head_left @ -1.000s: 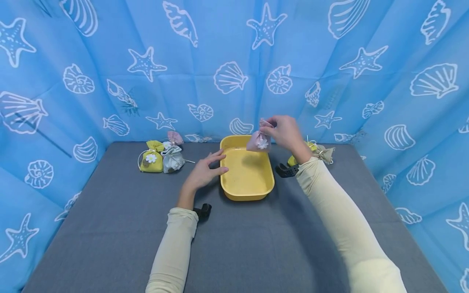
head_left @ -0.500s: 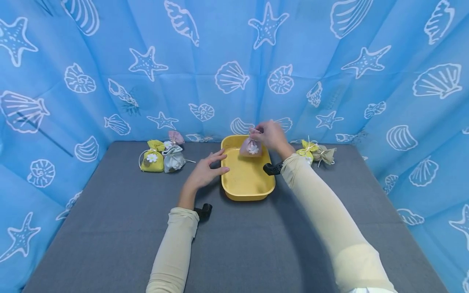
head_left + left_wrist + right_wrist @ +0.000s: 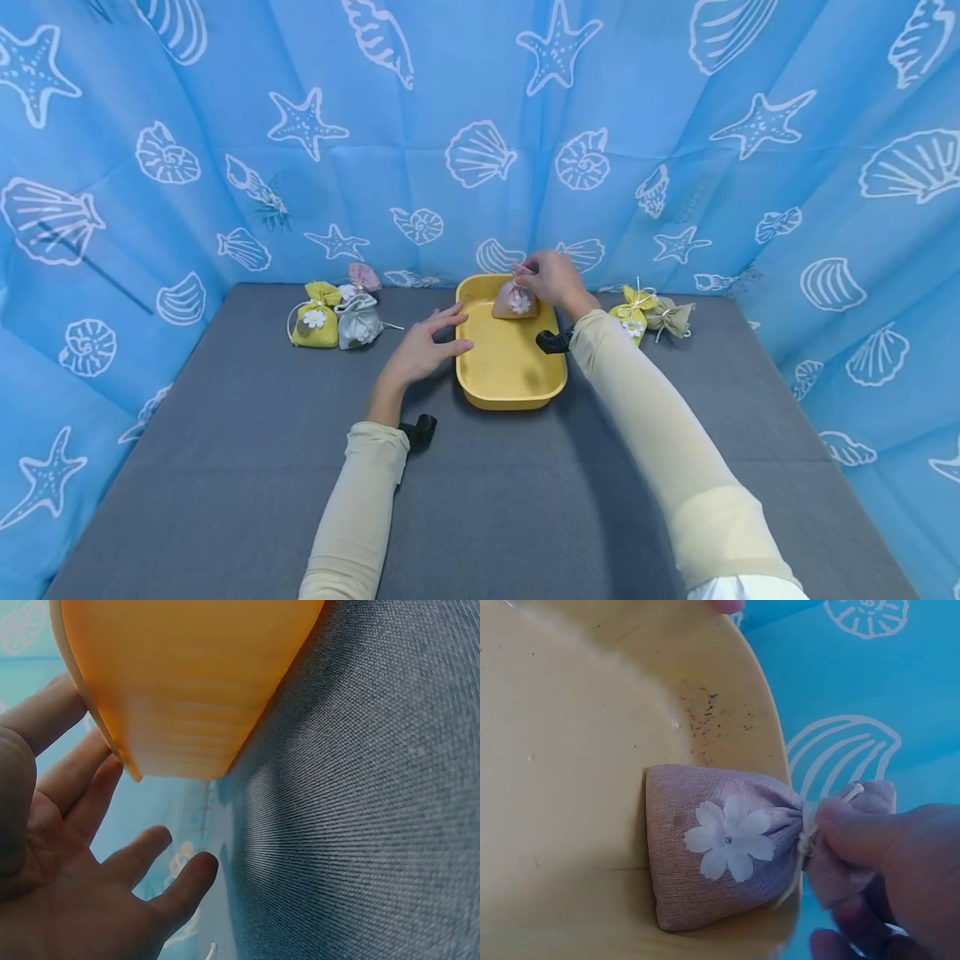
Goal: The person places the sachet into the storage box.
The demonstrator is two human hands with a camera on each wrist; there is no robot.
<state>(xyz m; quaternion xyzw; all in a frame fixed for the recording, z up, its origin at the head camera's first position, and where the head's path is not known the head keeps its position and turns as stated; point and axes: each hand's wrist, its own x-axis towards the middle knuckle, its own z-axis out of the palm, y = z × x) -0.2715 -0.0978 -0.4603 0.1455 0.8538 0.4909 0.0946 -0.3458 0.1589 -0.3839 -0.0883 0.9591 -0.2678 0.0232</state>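
A pale pink drawstring pouch (image 3: pixel 513 302) with a white flower is at the far end of the yellow tub (image 3: pixel 502 375). My right hand (image 3: pixel 553 279) pinches its gathered neck between thumb and fingers; the right wrist view shows the pouch (image 3: pixel 720 847) against the tub's inner wall, tied with a pale cord. Whether its base touches the tub floor, I cannot tell. At the tub's left rim rests my left hand (image 3: pixel 423 346), fingers spread and mostly straight. In the left wrist view, fingertips of that hand (image 3: pixel 82 877) touch the rim from outside.
Left on the grey table (image 3: pixel 247 500) lie a yellow pouch (image 3: pixel 315 321), a grey pouch (image 3: pixel 360 325) and a pink pouch (image 3: pixel 365 277). To the right are another yellow pouch (image 3: pixel 633 308) and a beige pouch (image 3: pixel 670 317). A blue shell-print curtain (image 3: pixel 420 100) hangs behind.
My right hand has carried the pink pouch leftward from the tub's right rim and down into its far end. My left hand has stayed at the left rim.
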